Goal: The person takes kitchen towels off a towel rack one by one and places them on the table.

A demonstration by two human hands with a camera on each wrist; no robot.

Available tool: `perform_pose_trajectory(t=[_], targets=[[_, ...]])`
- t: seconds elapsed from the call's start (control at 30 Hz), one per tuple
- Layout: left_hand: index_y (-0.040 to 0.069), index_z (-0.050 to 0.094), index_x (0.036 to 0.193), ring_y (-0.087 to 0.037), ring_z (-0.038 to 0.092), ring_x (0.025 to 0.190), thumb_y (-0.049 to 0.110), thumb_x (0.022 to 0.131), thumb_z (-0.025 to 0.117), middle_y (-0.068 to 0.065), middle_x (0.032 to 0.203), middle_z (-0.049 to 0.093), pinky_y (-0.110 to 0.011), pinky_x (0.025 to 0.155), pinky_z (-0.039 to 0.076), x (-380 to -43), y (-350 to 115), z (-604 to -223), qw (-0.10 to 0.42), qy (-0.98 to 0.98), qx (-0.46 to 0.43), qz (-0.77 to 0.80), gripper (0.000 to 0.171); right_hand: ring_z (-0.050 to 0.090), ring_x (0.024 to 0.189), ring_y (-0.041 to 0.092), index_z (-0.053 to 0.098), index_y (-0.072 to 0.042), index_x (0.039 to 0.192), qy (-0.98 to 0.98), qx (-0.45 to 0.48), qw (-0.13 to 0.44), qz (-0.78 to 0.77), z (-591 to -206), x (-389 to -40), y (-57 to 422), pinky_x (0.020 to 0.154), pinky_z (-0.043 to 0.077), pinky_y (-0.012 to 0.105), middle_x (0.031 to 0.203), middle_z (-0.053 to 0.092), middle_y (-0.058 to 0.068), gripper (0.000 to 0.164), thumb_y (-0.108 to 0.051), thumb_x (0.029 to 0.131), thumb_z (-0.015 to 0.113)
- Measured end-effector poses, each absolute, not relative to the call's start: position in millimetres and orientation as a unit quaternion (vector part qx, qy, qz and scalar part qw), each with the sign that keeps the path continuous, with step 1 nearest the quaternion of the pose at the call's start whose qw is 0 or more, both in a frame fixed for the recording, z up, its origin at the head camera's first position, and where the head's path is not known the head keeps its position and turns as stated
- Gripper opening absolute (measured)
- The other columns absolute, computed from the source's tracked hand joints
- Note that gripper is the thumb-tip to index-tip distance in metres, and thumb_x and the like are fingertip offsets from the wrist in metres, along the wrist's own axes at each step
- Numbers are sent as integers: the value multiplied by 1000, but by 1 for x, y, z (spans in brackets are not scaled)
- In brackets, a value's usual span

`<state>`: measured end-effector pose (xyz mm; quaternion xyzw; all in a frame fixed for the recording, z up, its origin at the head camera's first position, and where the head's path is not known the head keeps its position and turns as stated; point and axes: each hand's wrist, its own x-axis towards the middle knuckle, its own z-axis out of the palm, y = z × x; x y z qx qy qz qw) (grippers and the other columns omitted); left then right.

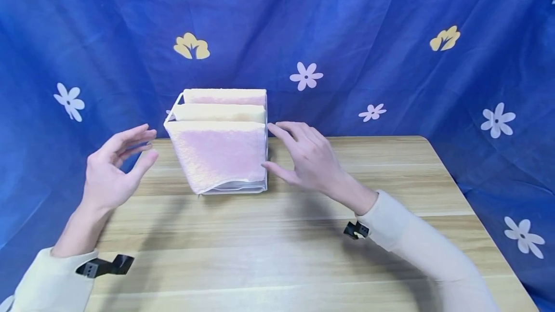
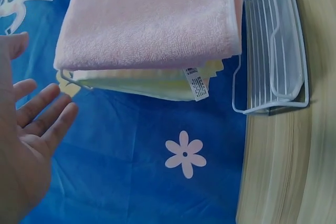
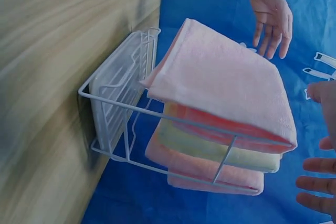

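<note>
A white wire rack [image 3: 85, 95] stands at the back of the table with folded towels hung over its bars. In front hangs a pink towel [image 1: 217, 153], behind it a pale yellow towel [image 1: 217, 111], and at the rear another pink towel [image 1: 225, 94]. A printed label [image 2: 196, 83] sticks out below the towels in the left wrist view. My left hand [image 1: 108, 170] hovers left of the rack, fingers spread and apart from it. On the other side my right hand [image 1: 308, 155] has relaxed fingers, with fingertips right at the rack's right edge. Neither hand holds anything.
Under the rack's bars sits a whitish tray [image 3: 98, 116]. A wooden table [image 1: 269, 254] spreads out in front, its back edge against a blue cloth [image 1: 368, 8] printed with flowers. Black wrist mounts [image 1: 106, 266] sit at both sleeve cuffs.
</note>
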<state>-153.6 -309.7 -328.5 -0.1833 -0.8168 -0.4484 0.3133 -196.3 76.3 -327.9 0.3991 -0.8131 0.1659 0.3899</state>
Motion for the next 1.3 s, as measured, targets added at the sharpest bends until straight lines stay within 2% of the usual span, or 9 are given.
perform_pose_trajectory(t=[0.2,0.47,0.63,0.93,1.3], targets=[[-2,67,136,2,73,108,-12,92,71,18,115,77,-6,93,54,-160,-311,-328,281,-810,-135,-496,46,70,100,26,69,-6,135,-811,410,388,152,-319,-210,64,83,60,34,122,73,9,61,-49,92,78],[-7,69,129,-3,79,91,-13,93,70,7,104,82,-11,85,59,-172,-313,-334,230,-741,-147,-614,37,68,90,22,73,-9,127,-816,421,372,133,-310,-222,51,75,58,30,112,73,7,48,-45,96,75],[-12,68,128,-5,80,87,-9,94,71,4,101,82,-14,82,61,-179,-311,-336,213,-724,-142,-640,34,64,86,21,74,-12,122,-823,426,352,128,-307,-227,44,72,56,30,107,72,5,37,-42,99,73],[-11,71,124,-5,80,84,-3,96,73,6,99,83,-14,80,61,-190,-305,-334,213,-732,-122,-635,29,62,80,20,75,-15,110,-826,433,342,114,-306,-236,33,68,54,29,98,69,4,21,-34,104,67],[-16,71,120,-3,79,80,-3,94,74,6,95,82,-13,79,61,-201,-303,-331,236,-729,-125,-630,29,62,78,18,76,-16,108,-828,432,345,99,-304,-243,25,67,55,30,93,68,3,22,-34,107,64]])
